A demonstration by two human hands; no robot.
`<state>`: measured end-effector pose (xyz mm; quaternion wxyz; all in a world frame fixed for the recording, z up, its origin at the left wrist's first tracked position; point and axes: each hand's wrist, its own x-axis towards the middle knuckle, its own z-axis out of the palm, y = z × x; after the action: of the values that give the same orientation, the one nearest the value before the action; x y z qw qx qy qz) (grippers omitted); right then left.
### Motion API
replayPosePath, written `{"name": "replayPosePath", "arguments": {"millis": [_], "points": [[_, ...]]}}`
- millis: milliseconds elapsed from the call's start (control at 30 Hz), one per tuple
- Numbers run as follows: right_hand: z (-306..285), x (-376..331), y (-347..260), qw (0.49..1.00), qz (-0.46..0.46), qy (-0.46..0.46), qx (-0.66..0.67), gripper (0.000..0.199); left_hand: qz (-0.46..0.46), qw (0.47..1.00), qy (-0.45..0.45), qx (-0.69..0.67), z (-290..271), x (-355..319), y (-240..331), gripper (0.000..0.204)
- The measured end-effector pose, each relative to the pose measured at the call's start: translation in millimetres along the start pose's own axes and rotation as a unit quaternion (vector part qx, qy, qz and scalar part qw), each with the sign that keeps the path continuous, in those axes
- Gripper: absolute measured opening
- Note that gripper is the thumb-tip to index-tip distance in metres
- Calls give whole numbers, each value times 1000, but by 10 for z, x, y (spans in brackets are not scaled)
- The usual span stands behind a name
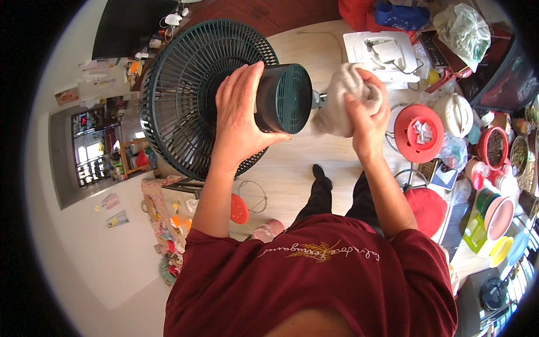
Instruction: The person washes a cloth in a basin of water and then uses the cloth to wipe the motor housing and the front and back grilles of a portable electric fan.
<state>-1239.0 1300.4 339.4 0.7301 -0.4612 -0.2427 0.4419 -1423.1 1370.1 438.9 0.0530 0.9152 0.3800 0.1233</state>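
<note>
A dark green electric fan (182, 95) with a round wire grille fills the upper left of the head view. Its rounded motor housing (293, 98) points to the right, with a short metal part sticking out at its end. My left hand (240, 109) wraps around the housing just behind the grille, thumb beneath and fingers over the top. In my right hand (370, 115) is a bunched, pale grey cloth (339, 106), close to the housing's right end. The cloth's lower edge is blurred.
Red round stools (401, 132) stand to the right, one bearing small white items. A white molded tray (359, 48) lies beyond my right hand. Tubs, bowls and bags crowd the right side. At left, a mirror-like panel (62, 163) hangs on the wall. Pale flooring (292, 168) lies below.
</note>
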Motion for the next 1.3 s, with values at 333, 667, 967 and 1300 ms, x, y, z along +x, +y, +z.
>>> {"name": "replayPosePath", "arguments": {"millis": [333, 667, 967, 1300], "points": [[665, 743, 108, 990, -65, 64, -108, 32, -7, 1000, 4, 14, 20, 76, 51, 111], [150, -85, 621, 960, -197, -26, -197, 30, 26, 999, 12, 14, 23, 46, 19, 105], [620, 239, 132, 958, -265, -16, -110, 27, 23, 999, 2, -34, 135, 117, -146, 103], [-843, -408, 1305, 916, 358, 126, 134, 32, -52, 996, -34, -62, 65, 105, 27, 115]]}}
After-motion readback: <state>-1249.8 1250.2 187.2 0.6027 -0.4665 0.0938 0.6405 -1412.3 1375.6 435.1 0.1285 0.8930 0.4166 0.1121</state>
